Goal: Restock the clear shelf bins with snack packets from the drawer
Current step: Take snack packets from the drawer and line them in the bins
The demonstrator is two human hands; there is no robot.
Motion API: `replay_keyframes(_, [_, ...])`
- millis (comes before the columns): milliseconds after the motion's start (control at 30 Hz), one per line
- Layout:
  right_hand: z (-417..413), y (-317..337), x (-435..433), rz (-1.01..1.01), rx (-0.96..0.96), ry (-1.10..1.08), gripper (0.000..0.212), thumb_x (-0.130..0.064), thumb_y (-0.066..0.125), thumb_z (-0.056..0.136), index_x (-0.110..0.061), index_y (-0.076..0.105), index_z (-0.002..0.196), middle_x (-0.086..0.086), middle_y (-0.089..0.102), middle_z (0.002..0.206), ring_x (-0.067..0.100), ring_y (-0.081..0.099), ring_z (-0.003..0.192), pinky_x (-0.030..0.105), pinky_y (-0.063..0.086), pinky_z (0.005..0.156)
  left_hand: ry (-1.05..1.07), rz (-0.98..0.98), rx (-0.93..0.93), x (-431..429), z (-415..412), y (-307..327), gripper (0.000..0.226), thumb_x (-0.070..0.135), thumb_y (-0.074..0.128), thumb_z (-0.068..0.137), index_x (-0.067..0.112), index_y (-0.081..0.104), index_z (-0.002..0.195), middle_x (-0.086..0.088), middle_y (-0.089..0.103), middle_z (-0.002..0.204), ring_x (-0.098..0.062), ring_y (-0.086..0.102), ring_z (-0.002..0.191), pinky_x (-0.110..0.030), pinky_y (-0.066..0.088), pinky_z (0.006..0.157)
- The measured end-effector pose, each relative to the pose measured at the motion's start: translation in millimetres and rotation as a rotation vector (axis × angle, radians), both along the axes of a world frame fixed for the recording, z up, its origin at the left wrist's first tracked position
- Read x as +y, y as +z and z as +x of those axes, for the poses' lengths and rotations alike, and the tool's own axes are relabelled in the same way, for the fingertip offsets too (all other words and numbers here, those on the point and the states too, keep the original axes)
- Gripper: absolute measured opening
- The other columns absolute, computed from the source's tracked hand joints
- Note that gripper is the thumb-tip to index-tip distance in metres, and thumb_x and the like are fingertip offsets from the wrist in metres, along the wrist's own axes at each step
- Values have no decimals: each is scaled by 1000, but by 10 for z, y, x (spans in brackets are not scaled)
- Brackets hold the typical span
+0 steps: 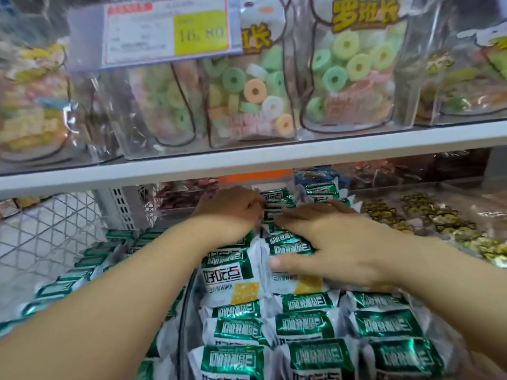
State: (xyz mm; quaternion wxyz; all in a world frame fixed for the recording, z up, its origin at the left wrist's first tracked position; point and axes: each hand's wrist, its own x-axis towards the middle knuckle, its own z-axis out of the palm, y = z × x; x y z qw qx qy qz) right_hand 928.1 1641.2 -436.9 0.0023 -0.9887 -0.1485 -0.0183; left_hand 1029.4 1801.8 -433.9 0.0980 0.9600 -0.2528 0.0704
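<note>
Barely visible: left hand (230,208) fingertips among snack packets (277,206).

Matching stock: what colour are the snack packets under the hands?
Snack packets: green and white, in the head view.

Bare forearms (123,286), left hand (233,208), right hand (340,242)

Two grips, both bare hands: the left grip (230,207) and the right grip (337,242). Green-and-white foil snack packets (304,325): at least fourteen show in the one clear plastic bin (186,311), and perhaps seven more lie blurred to its left. Three clear bags of pastel ring-shaped sweets (354,72) stand on the one white shelf (274,157). One white-and-yellow price card (170,31).
</note>
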Motion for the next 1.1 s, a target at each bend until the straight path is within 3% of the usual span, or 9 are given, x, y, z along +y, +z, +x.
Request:
replay_keyframes(167, [48,-36,6,-90,-68,13,105,-81,54,67,-35,10,150,-11,17,156,18,15,142,40,16,118,-26,-37,-3,-224,301,40,44,25,36,99,27,37,143,-2,39,149,-24,41,131,-42,34,107])
replay_keyframes(333, [34,-67,19,-99,-143,23,99,-82,54,66,-35,20,147,-11,29,149,18,23,137,40,18,115,-19,40,100,-449,372,44,38,15,30,102,12,50,135,-8,45,144,-25,45,126,-32,36,99])
replay_keyframes(467, [-6,-92,75,-163,-226,24,91,-81,51,69,-31,31,143,-7,39,143,21,28,135,47,14,117,-95,-29,85,-398,394,49,42,9,33,97,19,54,133,-6,45,145,-23,38,134,-29,30,107])
replay_keyframes(733, [-27,-204,148,-302,-254,-27,96,-73,44,80,-16,13,151,6,26,152,29,22,140,56,1,115,-94,-5,91,-378,439,-39,48,9,34,96,29,52,136,-1,43,148,-21,38,135,-27,30,105])
replay_keyframes(800, [-22,-190,136,-285,-254,-20,97,-76,41,78,-13,22,150,9,34,150,30,32,137,58,9,114,-78,-21,114,-371,426,-7,48,12,34,96,31,48,138,0,37,151,-22,34,138,-34,28,112])
replay_keyframes(900, [-42,-247,53,-170,-390,-9,92,-75,26,75,-7,61,125,12,64,123,31,62,111,58,37,103,-37,-112,112,-260,371,27,45,19,34,100,31,39,143,2,31,154,-21,31,140,-43,27,113])
replay_keyframes(933, [-63,-290,58,-122,-426,-11,86,-70,28,77,-6,65,121,12,66,118,31,64,107,57,34,100,-31,-120,102,-200,352,21,44,22,33,101,30,39,143,3,32,153,-21,31,139,-45,26,113])
replay_keyframes(1000, [-91,-429,121,-114,-493,4,67,-52,45,78,-4,65,120,13,67,117,32,64,107,54,27,96,-41,-81,75,-81,281,11,41,27,31,102,29,42,142,3,34,152,-21,31,139,-48,26,112])
replay_keyframes(1100, [-81,-549,168,-156,-533,77,70,-36,69,59,-4,65,121,15,67,116,36,64,106,57,36,99,-38,8,58,82,136,9,41,27,27,103,31,41,142,7,32,152,-19,27,142,-45,25,113])
